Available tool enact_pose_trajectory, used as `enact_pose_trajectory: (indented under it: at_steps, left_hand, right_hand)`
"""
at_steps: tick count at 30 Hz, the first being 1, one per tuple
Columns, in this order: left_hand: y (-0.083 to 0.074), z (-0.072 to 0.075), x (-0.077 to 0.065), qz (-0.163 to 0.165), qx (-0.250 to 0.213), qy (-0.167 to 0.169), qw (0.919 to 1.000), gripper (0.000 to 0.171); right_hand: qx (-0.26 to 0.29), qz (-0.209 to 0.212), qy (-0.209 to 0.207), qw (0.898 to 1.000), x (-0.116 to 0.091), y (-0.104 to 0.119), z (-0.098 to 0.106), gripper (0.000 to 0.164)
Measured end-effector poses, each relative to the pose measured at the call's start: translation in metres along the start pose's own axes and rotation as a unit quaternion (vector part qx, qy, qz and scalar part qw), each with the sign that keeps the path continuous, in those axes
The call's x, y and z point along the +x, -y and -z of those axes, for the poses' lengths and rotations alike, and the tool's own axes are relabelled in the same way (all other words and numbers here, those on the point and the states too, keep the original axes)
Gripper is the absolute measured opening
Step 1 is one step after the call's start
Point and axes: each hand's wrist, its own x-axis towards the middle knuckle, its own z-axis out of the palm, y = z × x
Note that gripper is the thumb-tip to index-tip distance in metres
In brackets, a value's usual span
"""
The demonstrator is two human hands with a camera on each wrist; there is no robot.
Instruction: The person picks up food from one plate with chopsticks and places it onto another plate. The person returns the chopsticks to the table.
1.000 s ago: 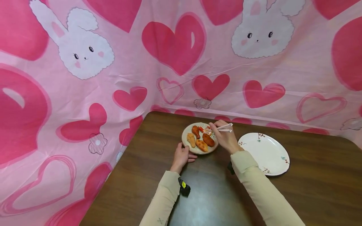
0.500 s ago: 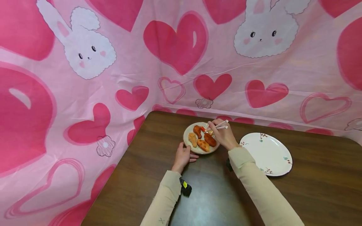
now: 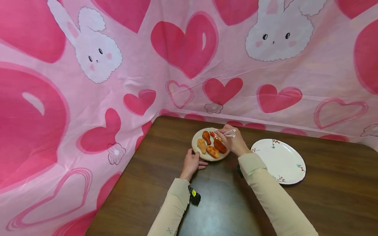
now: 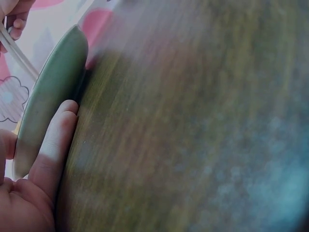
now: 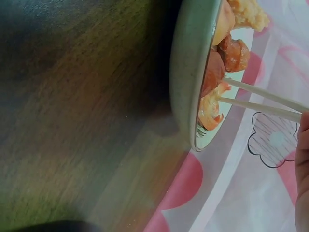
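Near the back of the table stands a small round plate (image 3: 195, 139) of food. My left hand (image 3: 191, 164) holds its front-left rim, thumb on the edge and fingers against the outside. A pair of white chopsticks (image 3: 229, 133) is gripped in my right hand (image 3: 234, 140) over the plate's right side. Their tips reach an orange-and-white shrimp (image 5: 211, 108); I cannot tell whether they pinch it. Around it lie a drumstick (image 3: 206, 137), a reddish-brown fried piece (image 3: 219, 146), a golden-brown piece (image 3: 212, 151) and a pale fried piece (image 3: 201, 146).
A larger oval white plate (image 3: 279, 160) with small floral sprigs stands right of the small plate, beside my right forearm. The brown wooden table (image 3: 141, 183) ends at a pink cloth (image 3: 189, 46) printed with hearts and rabbits, at the back and left.
The chopsticks have tilted and their rear ends have come lower and left, nearer the hand. My left hand stays at the plate's rim. The whole view has shifted slightly.
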Motion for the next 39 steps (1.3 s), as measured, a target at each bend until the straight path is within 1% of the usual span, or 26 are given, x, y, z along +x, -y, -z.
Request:
enact_pose_trajectory:
  at_steps: [13,16,22,27,34,39]
  left_hand:
    - [0.0,-0.001,-0.001,-0.009,0.001,0.003,1.0,0.052]
    - [0.0,-0.002,-0.001,-0.009,0.0,0.002,1.0,0.051]
    - [0.001,-0.002,-0.001,-0.005,-0.002,0.003,1.0,0.049]
    - [0.0,0.0,0.0,0.003,-0.002,0.0,1.0,0.05]
    - [-0.001,0.0,0.0,0.005,-0.004,0.003,1.0,0.051]
    - [-0.001,0.001,-0.001,0.0,-0.006,0.008,0.9999,0.052]
  right_hand:
    - [0.015,0.04,-0.043,0.998,-0.005,-0.003,0.0,0.008]
    - [0.019,0.045,-0.047,0.998,-0.006,-0.002,0.001,0.008]
    - [0.026,0.033,-0.052,0.998,-0.007,-0.001,0.005,0.009]
    - [0.031,0.019,-0.048,0.998,-0.006,0.0,0.008,0.011]
    - [0.039,0.001,-0.045,0.998,-0.008,0.003,0.013,0.014]
    - [0.043,0.005,-0.052,0.998,-0.011,0.004,0.013,0.013]
